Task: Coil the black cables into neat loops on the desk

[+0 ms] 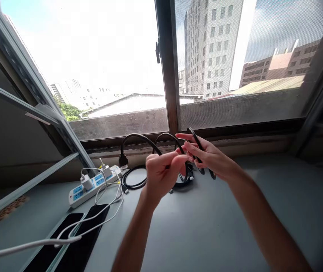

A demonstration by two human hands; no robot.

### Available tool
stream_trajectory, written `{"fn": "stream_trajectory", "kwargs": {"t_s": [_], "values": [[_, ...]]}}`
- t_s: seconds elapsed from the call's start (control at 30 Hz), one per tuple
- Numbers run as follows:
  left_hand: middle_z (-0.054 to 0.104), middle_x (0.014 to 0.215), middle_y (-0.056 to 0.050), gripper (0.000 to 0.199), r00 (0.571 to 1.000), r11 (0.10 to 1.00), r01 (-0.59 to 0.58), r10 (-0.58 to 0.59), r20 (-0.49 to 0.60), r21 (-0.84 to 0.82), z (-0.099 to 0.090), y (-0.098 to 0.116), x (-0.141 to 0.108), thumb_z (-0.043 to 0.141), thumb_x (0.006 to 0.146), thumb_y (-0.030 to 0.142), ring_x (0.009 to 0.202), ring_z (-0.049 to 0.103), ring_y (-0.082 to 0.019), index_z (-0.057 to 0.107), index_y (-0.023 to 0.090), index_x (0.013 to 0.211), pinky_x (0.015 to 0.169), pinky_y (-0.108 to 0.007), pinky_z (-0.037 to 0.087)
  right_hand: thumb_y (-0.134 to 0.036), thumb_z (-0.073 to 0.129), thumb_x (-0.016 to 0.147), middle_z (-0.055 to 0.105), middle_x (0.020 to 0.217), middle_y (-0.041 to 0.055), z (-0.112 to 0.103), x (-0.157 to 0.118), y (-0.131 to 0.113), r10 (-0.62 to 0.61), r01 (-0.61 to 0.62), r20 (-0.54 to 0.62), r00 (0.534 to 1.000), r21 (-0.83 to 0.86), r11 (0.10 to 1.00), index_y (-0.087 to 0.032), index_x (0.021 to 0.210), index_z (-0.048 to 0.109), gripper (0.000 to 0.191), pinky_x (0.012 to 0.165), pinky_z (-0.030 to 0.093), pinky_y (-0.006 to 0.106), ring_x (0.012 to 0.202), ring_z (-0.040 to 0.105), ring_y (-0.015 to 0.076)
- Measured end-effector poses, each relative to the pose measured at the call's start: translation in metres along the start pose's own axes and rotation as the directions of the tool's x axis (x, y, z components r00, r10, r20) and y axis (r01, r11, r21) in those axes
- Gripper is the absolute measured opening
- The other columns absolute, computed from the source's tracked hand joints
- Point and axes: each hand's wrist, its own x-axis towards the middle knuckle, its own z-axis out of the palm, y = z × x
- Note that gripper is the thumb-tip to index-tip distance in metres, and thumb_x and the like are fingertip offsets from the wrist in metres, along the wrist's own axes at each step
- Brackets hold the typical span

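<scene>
A thick black cable (138, 136) hangs in loose loops between my two hands, above the grey tabletop. My left hand (164, 172) is closed on it near the middle of the view. From this hand the cable arcs to the left and ends in a black connector (123, 160) that dangles by the power strip. My right hand (206, 153) is just to the right, its fingers closed around loops of the same cable, with part of it hanging below the palm. The fingertips of both hands are close together.
Coiled thin black cables (134, 187) lie behind my left hand. A white power strip (74, 200) with chargers and white cords (93, 215) is at the left, beside two dark flat devices (86, 238). Metal rails (73, 139) stand left, and a window frame (171, 75) rises behind.
</scene>
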Motion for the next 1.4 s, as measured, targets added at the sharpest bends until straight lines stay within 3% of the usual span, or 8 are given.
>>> {"fn": "stream_trajectory", "kwargs": {"t_s": [0.27,0.43,0.6,0.7,0.97,1.13,1.27,1.4], "values": [[0.046,0.039,0.005,0.046,0.997,0.998,-0.031,0.028,0.072,0.050,0.004,0.006,0.001,0.046,0.089,0.028,0.034,0.031,-0.001,0.050,0.014,0.046,0.037,-0.016,0.027,-0.033,0.057,0.086,0.060,0.069,-0.0009,-0.002,-0.003,0.000,-0.051,0.054,0.044,0.998,-0.069,0.996,-0.016,0.128,0.042,0.048,0.048,0.042,0.021,0.059,0.056,0.0131],[0.041,0.039,0.004,0.048,0.980,0.988,0.150,-0.154,0.123,0.041,0.005,0.005,0.001,0.040,0.091,0.037,0.034,0.031,-0.002,0.051,0.014,0.050,0.037,-0.017,0.026,-0.024,0.051,0.089,0.058,0.068,-0.0014,-0.001,-0.001,-0.001,-0.078,0.077,-0.035,0.996,-0.047,0.996,-0.013,0.133,0.037,0.048,0.057,0.050,0.021,0.063,0.059,0.0127],[0.049,0.046,0.005,0.037,0.853,0.882,0.467,-0.468,0.231,0.065,0.004,0.009,0.002,0.036,0.089,0.049,0.036,0.043,-0.007,0.058,0.019,0.093,0.038,-0.017,0.032,-0.037,0.049,0.091,0.050,0.047,-0.0067,0.001,-0.005,-0.003,-0.073,0.072,-0.004,0.997,-0.116,0.991,-0.017,0.136,0.034,0.052,0.033,0.035,0.017,0.035,0.045,0.0096],[0.050,0.046,0.006,0.049,0.799,0.833,0.546,-0.549,0.245,0.087,0.002,0.011,0.004,0.032,0.089,0.053,0.039,0.049,-0.010,0.041,0.024,0.127,0.042,-0.018,0.038,-0.051,0.048,0.089,0.045,0.043,-0.0083,0.002,-0.009,-0.004,-0.114,0.097,-0.071,0.991,-0.206,0.974,-0.018,0.133,0.040,0.055,0.035,0.036,0.018,0.033,0.041,0.0082],[0.053,0.042,0.002,0.077,0.619,0.666,0.743,-0.652,0.439,-0.059,-0.013,-0.004,0.001,0.020,0.083,0.066,0.029,0.047,-0.013,0.019,0.019,0.144,0.030,-0.019,0.032,-0.033,0.076,0.068,0.063,0.076,-0.0028,0.007,-0.021,-0.008,-0.123,0.147,0.083,0.989,-0.431,0.890,-0.023,0.135,0.039,0.077,0.046,0.043,0.019,0.055,0.054,0.0114],[0.057,0.046,0.002,0.068,0.664,0.738,0.675,-0.610,0.432,0.006,-0.015,-0.008,0.005,0.036,0.087,0.052,0.036,0.053,-0.013,0.017,0.019,0.144,0.034,-0.018,0.037,-0.017,0.062,0.075,0.061,0.069,-0.0048,0.004,-0.020,-0.006,-0.187,0.204,0.086,0.979,-0.545,0.813,-0.022,0.116,0.056,0.041,0.046,0.040,0.018,0.054,0.052,0.0106],[0.059,0.054,0.002,0.073,0.809,0.836,0.549,-0.533,0.248,0.004,-0.023,0.000,0.010,0.055,0.083,0.038,0.046,0.058,-0.014,0.017,0.020,0.142,0.046,-0.022,0.047,-0.022,0.055,0.082,0.063,0.065,-0.0035,-0.009,-0.015,-0.007,-0.206,0.151,-0.018,0.978,-0.619,0.771,-0.021,0.099,0.066,0.020,0.049,0.042,0.019,0.056,0.057,0.0119],[0.065,0.094,-0.007,0.084,0.917,0.925,0.360,-0.376,0.137,0.123,-0.035,0.009,0.011,0.069,0.071,0.032,0.081,0.064,-0.019,0.021,0.025,0.140,0.073,-0.030,0.053,-0.023,0.061,0.079,0.066,0.074,-0.0019,-0.018,-0.016,-0.011,-0.232,0.120,-0.112,0.966,-0.599,0.791,-0.023,0.100,0.068,0.023,0.050,0.044,0.020,0.054,0.057,0.0104]]}}
